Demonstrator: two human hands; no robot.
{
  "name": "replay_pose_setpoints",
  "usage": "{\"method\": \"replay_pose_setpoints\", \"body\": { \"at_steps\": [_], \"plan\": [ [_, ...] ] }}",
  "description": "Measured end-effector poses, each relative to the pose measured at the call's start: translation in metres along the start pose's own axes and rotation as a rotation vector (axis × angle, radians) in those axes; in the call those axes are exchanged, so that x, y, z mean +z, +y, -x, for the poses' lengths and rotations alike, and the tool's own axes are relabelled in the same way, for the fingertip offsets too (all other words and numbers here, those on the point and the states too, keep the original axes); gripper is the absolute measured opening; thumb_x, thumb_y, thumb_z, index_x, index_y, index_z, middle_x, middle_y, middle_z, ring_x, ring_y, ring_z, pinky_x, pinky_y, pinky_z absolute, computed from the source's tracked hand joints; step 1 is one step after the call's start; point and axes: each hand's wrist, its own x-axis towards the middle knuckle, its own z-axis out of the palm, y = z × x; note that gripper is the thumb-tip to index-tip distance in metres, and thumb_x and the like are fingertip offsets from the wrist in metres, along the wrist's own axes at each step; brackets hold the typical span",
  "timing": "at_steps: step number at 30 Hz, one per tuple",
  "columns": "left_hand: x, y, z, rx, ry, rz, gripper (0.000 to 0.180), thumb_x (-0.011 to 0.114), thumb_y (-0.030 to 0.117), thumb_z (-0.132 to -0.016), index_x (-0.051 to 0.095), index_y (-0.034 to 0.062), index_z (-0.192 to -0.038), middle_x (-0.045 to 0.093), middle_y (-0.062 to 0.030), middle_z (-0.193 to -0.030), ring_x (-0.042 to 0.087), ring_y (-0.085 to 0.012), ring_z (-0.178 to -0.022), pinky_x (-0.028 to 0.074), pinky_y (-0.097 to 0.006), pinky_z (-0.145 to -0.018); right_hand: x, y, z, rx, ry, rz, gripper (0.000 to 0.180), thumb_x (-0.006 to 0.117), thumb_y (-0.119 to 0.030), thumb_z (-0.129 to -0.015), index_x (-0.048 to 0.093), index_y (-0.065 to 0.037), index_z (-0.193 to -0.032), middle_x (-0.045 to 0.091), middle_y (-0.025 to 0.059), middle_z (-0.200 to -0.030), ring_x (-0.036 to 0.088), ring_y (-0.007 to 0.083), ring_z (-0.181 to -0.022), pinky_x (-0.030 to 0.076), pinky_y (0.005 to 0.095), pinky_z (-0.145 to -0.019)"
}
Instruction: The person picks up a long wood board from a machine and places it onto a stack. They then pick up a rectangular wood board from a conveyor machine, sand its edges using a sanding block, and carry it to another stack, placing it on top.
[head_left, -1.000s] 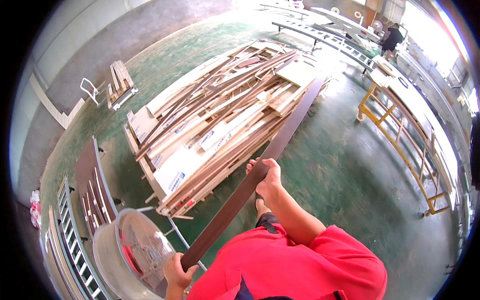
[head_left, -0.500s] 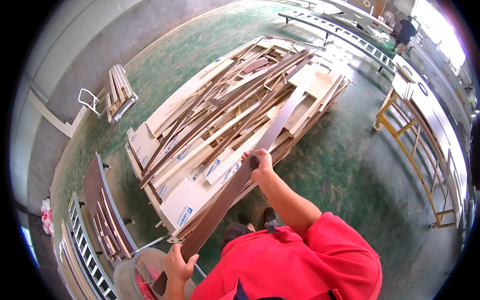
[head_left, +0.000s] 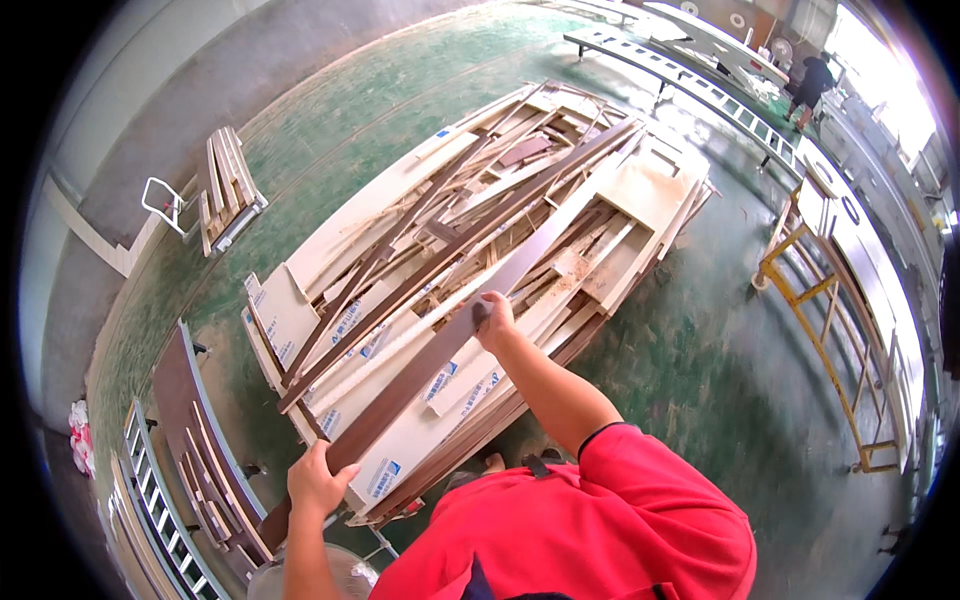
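- right hand (head_left: 495,318) fingers (head_left: 483,312) were wrapped over the edge of a long dark brown strip (head_left: 440,350), clamped on it about midway along its length.
- left hand (head_left: 318,482) fingers (head_left: 340,478) were curled round the same strip near its lower end, thumb side toward the pile.
- strip ran diagonally from lower left, by the left hand, up to the right across the top of the pile; its far end lay over the upper boards.
- it sat just above the stack between the two hands; couldn't tell if it was resting on the boards or clear of them.
- scrap pile (head_left: 480,260): pale boards, thin slats and a few dark strips, crisscrossed on a low stack on the green floor (head_left: 700,350).
- blue-and-white labels (head_left: 385,478) showed on several pale boards at the near edge.
- person wore a red shirt (head_left: 600,530); forearms came in from the lower edge.
- left of the pile: a rack (head_left: 195,440) of dark brown panels stood on edge, near the left hand.
- further up left: a small bundle of slats (head_left: 228,185) on a cart, well apart from the pile.
- right side: yellow frame stand (head_left: 820,330) carrying pale panels.
- top: long roller conveyor (head_left: 690,85); another person (head_left: 810,80) stood beyond it, well apart.
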Motion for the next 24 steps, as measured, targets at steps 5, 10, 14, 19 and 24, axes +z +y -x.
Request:
{"method": "replay_pose_setpoints", "body": {
  "at_steps": [5, 10, 14, 19, 24],
  "plan": [
    [0.017, -0.078, -0.068, 0.045, -0.145, 0.006, 0.060, 0.070, 0.041, -0.071, 0.051, 0.0005, -0.112, 0.060, -0.0246, -0.104, 0.057, -0.0411, -0.096, 0.046, -0.046, -0.082, -0.039, 0.025, -0.010, -0.068, -0.051, 0.784, 0.047, 0.049, -0.034, -0.088, 0.043, -0.006, -0.126, 0.057, 0.0174, -0.111, 0.061, 0.0273, -0.086, 0.053, 0.0410, -0.073],
    [0.046, -0.176, -0.127, 0.011, -0.189, -0.030, 0.076, 0.070, 0.047, -0.070, 0.045, 0.0019, -0.127, 0.056, -0.0228, -0.118, 0.055, -0.0388, -0.104, 0.045, -0.044, -0.089, -0.194, 0.030, 0.003, -0.092, 0.029, 1.028, 0.020, 0.056, -0.022, -0.087, 0.059, -0.007, -0.100, 0.056, 0.0029, -0.074, 0.054, 0.0134, -0.063, 0.044, 0.0265, -0.053],
    [0.062, -0.218, -0.162, 0.000, -0.233, 0.011, 0.071, 0.073, 0.040, -0.068, 0.050, -0.0004, -0.121, 0.056, -0.0216, -0.119, 0.054, -0.0356, -0.110, 0.044, -0.040, -0.092, -0.355, 0.006, 0.077, -0.043, 0.100, 2.171, 0.011, 0.058, -0.021, -0.079, 0.059, -0.010, -0.083, 0.058, 0.0035, -0.071, 0.055, 0.0192, -0.065, 0.044, 0.0327, -0.055],
    [0.084, -0.254, -0.195, -0.024, -0.223, 0.054, 0.070, 0.075, 0.036, -0.066, 0.049, 0.0019, -0.122, 0.053, -0.0194, -0.125, 0.050, -0.0353, -0.115, 0.041, -0.040, -0.096, -0.431, -0.023, 0.177, 0.425, 0.638, 1.563, 0.021, 0.056, -0.025, -0.080, 0.057, -0.009, -0.094, 0.062, 0.0090, -0.084, 0.061, 0.0250, -0.074, 0.049, 0.0371, -0.061],
    [0.167, -0.268, -0.213, -0.211, -0.125, 0.199, 0.059, 0.073, 0.032, -0.072, 0.048, 0.0038, -0.118, 0.052, -0.0190, -0.121, 0.051, -0.0320, -0.111, 0.042, -0.039, -0.093, -0.359, 0.004, 0.167, 0.239, 0.774, 1.021, 0.031, 0.052, -0.029, -0.087, 0.053, -0.007, -0.108, 0.063, 0.0134, -0.094, 0.063, 0.0268, -0.075, 0.050, 0.0382, -0.062]
  ]
}}
